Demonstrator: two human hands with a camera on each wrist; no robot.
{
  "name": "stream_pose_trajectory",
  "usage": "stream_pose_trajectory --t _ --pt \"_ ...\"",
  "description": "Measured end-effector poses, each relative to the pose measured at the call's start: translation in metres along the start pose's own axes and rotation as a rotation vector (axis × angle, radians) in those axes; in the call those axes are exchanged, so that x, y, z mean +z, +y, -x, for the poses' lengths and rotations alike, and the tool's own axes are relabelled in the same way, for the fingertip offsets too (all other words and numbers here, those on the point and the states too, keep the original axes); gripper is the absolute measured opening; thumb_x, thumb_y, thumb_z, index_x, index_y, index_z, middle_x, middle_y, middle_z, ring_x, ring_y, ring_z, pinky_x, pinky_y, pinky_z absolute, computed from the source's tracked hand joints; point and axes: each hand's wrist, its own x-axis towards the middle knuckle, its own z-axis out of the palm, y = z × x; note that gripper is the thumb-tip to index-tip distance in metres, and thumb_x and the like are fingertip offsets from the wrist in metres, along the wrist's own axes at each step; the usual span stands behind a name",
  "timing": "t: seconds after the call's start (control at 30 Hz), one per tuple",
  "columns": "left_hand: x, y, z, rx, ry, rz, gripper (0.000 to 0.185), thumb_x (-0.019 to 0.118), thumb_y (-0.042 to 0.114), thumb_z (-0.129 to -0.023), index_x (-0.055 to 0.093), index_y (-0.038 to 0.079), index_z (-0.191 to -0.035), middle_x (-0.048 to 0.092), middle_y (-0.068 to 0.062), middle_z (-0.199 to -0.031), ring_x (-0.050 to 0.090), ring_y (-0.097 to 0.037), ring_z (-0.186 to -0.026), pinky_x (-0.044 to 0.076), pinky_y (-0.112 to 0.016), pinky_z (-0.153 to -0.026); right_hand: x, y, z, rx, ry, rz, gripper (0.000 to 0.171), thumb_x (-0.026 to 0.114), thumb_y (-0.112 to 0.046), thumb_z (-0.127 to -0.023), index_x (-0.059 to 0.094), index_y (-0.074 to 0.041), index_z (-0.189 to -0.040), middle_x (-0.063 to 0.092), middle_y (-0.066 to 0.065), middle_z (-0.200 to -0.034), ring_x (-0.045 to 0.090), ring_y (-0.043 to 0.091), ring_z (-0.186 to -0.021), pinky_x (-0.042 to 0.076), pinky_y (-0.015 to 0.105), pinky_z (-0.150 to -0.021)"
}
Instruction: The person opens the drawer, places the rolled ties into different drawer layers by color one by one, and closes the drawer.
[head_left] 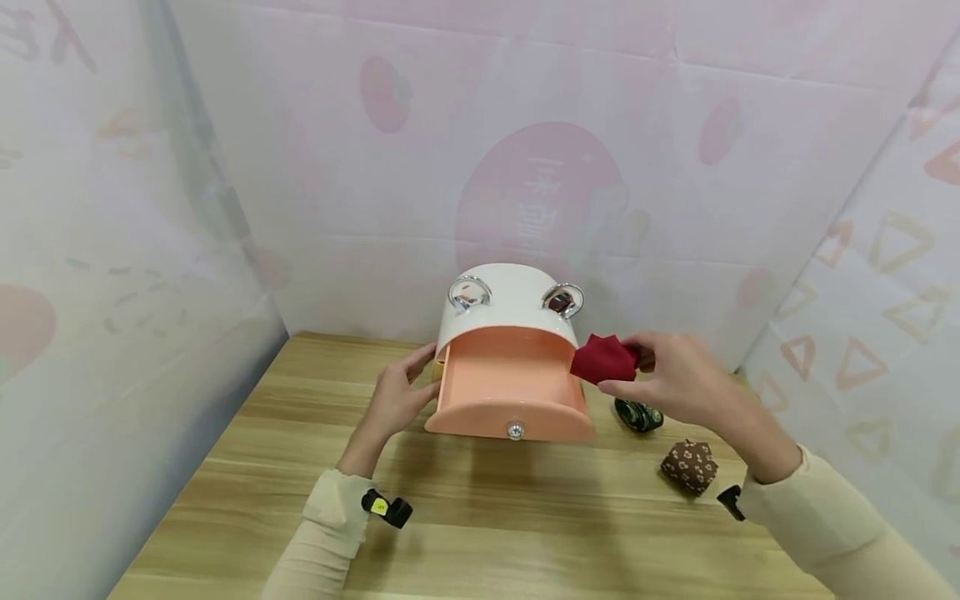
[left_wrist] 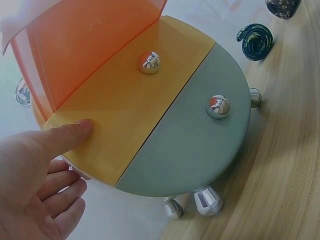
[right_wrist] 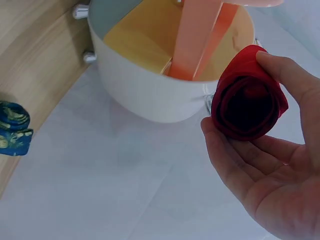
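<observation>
A small white drawer box [head_left: 504, 292] stands on the table, its peach top drawer [head_left: 517, 379] pulled out. Inside that drawer, the bare floor shows. My left hand [head_left: 395, 396] holds the box at its left side, thumb on the yellow drawer front [left_wrist: 120, 110] and the other fingers round the side edge. Beside the drawer's right side, my right hand [head_left: 678, 375] grips a rolled red necktie [head_left: 603, 360] between thumb and fingers, above the table. In the right wrist view, the end of the red roll [right_wrist: 247, 97] faces the camera.
Right of the box lie a rolled dark green patterned necktie [head_left: 639, 415] and a rolled brown flowered necktie [head_left: 689, 467]. Below the yellow drawer is a grey-green drawer [left_wrist: 185, 130]. Silver ring ears [head_left: 562, 301] top the box. A printed curtain [head_left: 330, 167] hangs behind the wooden table [head_left: 465, 533].
</observation>
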Motion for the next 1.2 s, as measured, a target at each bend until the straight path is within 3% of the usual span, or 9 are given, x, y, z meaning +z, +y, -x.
stream_pose_trajectory --t 0.2,0.37,0.63,0.93,1.2 --pt "-0.005 0.001 0.0 -0.014 -0.004 0.002 0.065 0.08 0.012 -0.096 0.053 0.005 -0.154 0.056 -0.018 -0.157 0.052 -0.037 -0.148 0.043 -0.05 -0.124 0.009 -0.017 -0.017 -0.067 -0.02 -0.053 0.055 0.09 -0.035 -0.085 0.073 -0.002 -0.126 0.08 0.006 -0.107 0.077 0.017 -0.095 0.065 0.032 -0.08" --pt "-0.006 -0.001 0.001 -0.033 -0.002 0.012 0.065 0.08 0.012 -0.095 0.053 0.005 -0.154 0.056 -0.017 -0.157 0.051 -0.036 -0.148 0.042 -0.048 -0.125 0.022 -0.025 -0.031 -0.116 -0.044 -0.09 0.059 0.092 -0.041 -0.083 0.073 -0.008 -0.127 0.08 -0.001 -0.107 0.077 0.012 -0.098 0.065 0.034 -0.086" --pt "-0.003 -0.001 0.002 -0.019 0.006 0.009 0.064 0.08 0.01 -0.095 0.055 0.005 -0.153 0.057 -0.02 -0.156 0.053 -0.039 -0.146 0.043 -0.053 -0.124 0.036 -0.037 -0.047 -0.202 -0.087 -0.104 0.06 0.091 -0.047 -0.082 0.073 -0.011 -0.126 0.078 -0.004 -0.106 0.075 0.011 -0.096 0.066 0.037 -0.086" --pt "-0.002 -0.001 0.0 -0.024 0.006 -0.001 0.064 0.081 0.012 -0.094 0.055 0.006 -0.153 0.058 -0.018 -0.155 0.053 -0.037 -0.146 0.044 -0.05 -0.124 0.052 -0.041 -0.058 -0.257 -0.107 -0.118 0.052 0.091 -0.04 -0.083 0.074 -0.011 -0.123 0.078 -0.004 -0.104 0.073 0.007 -0.091 0.064 0.031 -0.084" --pt "-0.002 -0.001 0.0 -0.023 0.015 0.011 0.064 0.082 0.011 -0.094 0.056 0.004 -0.152 0.058 -0.019 -0.154 0.053 -0.038 -0.146 0.044 -0.051 -0.123 0.064 -0.041 -0.063 -0.252 -0.114 -0.106 0.053 0.091 -0.04 -0.082 0.074 -0.012 -0.124 0.079 -0.002 -0.109 0.075 0.007 -0.095 0.064 0.034 -0.09"
